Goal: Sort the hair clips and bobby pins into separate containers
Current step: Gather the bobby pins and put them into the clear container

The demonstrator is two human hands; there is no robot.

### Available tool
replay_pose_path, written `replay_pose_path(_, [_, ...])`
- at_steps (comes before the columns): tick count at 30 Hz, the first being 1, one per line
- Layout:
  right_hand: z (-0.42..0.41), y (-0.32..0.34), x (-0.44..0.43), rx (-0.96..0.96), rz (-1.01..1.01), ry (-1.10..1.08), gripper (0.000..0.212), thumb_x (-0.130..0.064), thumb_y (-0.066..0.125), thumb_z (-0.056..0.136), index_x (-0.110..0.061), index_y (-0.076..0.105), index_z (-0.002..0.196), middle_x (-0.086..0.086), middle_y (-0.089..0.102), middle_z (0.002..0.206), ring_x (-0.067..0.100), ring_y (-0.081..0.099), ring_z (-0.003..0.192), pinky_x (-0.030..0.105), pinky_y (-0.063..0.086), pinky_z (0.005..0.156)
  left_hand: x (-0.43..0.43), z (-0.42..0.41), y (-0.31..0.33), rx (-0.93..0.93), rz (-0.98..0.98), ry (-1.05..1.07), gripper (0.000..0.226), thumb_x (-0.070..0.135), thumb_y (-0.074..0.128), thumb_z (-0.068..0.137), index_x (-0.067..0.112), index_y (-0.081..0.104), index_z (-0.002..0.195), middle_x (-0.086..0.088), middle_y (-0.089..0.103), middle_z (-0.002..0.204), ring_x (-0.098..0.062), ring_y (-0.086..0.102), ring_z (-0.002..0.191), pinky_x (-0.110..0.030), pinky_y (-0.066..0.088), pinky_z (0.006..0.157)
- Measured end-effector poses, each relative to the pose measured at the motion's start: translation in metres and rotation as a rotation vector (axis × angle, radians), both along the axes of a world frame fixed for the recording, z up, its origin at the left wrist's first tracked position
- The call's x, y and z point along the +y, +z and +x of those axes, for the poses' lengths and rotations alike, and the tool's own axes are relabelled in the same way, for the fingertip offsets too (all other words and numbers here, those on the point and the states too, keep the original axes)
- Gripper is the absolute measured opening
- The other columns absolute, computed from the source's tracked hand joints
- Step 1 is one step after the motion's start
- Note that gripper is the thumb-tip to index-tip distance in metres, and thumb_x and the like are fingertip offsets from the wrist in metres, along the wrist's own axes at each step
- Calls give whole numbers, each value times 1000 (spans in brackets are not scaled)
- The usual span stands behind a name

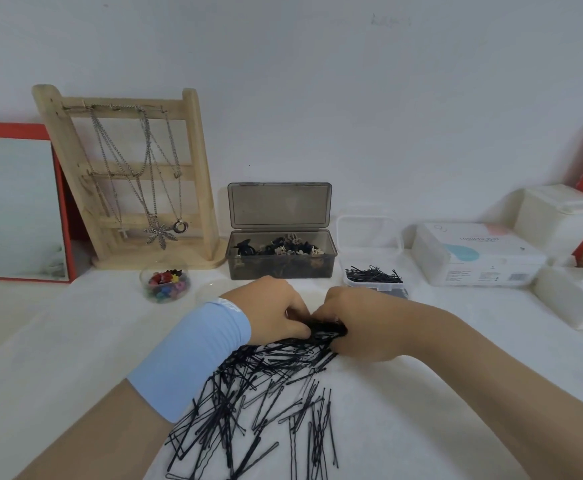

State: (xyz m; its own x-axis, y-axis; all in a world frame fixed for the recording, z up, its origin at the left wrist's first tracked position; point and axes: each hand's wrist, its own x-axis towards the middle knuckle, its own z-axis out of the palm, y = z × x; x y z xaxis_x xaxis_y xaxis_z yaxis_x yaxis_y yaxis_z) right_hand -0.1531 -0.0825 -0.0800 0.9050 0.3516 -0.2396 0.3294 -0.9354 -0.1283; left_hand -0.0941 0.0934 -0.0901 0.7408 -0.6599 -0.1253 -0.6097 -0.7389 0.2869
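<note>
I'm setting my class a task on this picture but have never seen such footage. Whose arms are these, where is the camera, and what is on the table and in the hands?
No machine here: a person wears one camera on the head, looking down at their own arms. The left hand and right hand meet in the middle, fingers curled round a bunch of bobby pins. Loose pins lie scattered on the white table nearer the person. Behind stand a dark box of hair clips with its lid up, a clear box holding bobby pins, and a clear bowl of coloured clips. A necklace stand and a mirror are at the back left.
</note>
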Motion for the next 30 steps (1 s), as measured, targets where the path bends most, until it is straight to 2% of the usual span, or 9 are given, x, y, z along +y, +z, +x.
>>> replay_pose_path(4, [-1, 8, -6, 66, -6, 28, 35, -16, 53, 84, -30, 67, 113, 0, 58, 102, 22, 60, 95, 43, 55, 82, -4, -8, 2, 17, 94, 13, 64, 76, 67, 65, 33, 68, 113, 17, 60, 96, -7, 59, 91, -29, 52, 81])
replay_pose_path(6, [-3, 8, -4, 82, -5, 34, 34, -18, 59, 84, -27, 65, 116, 0, 54, 105, 21, 59, 96, 40, 55, 82, -9, -12, 0, -46, 135, 12, 70, 75, 71, 61, 30, 66, 114, 14, 60, 98, -9, 59, 91, -29, 53, 81])
replay_pose_path(9, [2, 2, 0, -9, 7, 29, 29, -21, 64, 86, -24, 70, 115, 2, 62, 104, 23, 60, 94, 41, 53, 82, -10, -10, 0, -44, 105, 19, 58, 63, 75, 68, 30, 66, 115, 14, 62, 103, -8, 58, 92, -24, 49, 77])
replay_pose_path(12, [7, 1, -7, -59, 5, -7, 28, -16, 61, 89, -24, 74, 112, 1, 69, 101, 21, 59, 97, 32, 50, 81, 0, -5, 6, 32, 108, -2, 45, 49, 76, 77, 34, 68, 119, 20, 63, 97, -3, 59, 90, -18, 46, 77])
replay_pose_path(16, [7, 4, -16, -81, -28, -34, 20, -14, 59, 86, -17, 75, 98, 3, 70, 88, 21, 61, 87, 27, 46, 64, 10, 1, 9, 48, 156, 41, 40, 53, 67, 82, 36, 70, 119, 19, 69, 109, -6, 63, 99, -32, 53, 93])
replay_pose_path(20, [5, 4, -9, -78, -19, -33, 12, -26, 66, 84, -24, 73, 92, -3, 64, 79, 15, 54, 76, 21, 31, 46, -2, -4, 1, -26, 140, 42, 49, 68, 62, 74, 24, 70, 94, 5, 65, 93, -18, 62, 88, -37, 55, 81])
replay_pose_path(23, [8, 3, -5, -84, -57, -58, 20, -27, 68, 87, -27, 75, 105, -2, 71, 94, 14, 55, 83, 11, 25, 39, -14, -9, -6, -63, 98, 1, 39, 57, 69, 78, 28, 74, 104, 8, 61, 92, -17, 60, 89, -29, 51, 76])
replay_pose_path(27, [9, 2, -11, -103, -22, -74, 22, -25, 70, 86, -21, 76, 107, 2, 72, 100, 18, 63, 93, 23, 43, 57, -16, -6, -5, -53, 55, 2, 23, 39, 69, 85, 29, 76, 105, 19, 55, 76, -11, 56, 82, -20, 40, 66])
replay_pose_path(30, [6, 5, -14, -86, -17, -70, 28, -28, 74, 82, -22, 76, 108, 0, 72, 96, 18, 61, 89, 24, 46, 63, -16, -7, -1, -65, 100, -6, 32, 40, 68, 85, 29, 72, 114, 14, 64, 94, -11, 58, 87, -22, 48, 72])
